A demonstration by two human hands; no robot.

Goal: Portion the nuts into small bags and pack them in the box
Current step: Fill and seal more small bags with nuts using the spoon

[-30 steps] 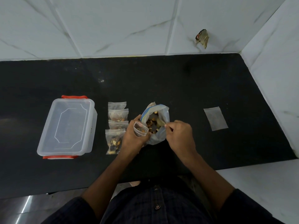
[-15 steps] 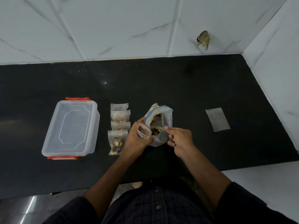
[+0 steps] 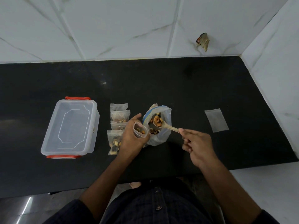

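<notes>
I see the L hand [image 3: 129, 138] gripping a small bag [image 3: 140, 130] just beside the big nut bag [image 3: 159, 126]; R hand [image 3: 196, 143] pinches a spoon [image 3: 165, 126] (loaded) over its mouth.

Your worktop [image 3: 194, 88] is matt black speckled stone under glossy white marbled wall tiles [image 3: 123, 26]; the lidded box [image 3: 71, 125] is frosted clear plastic with red clips, the small bags [image 3: 119, 113] thin clear film, your spoon [image 3: 168, 127] pale wood

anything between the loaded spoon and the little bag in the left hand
Nothing visible. The spoon sits over the big nut bag, and the small bag held open by the left hand is right beside it, mouth unobstructed.
</notes>
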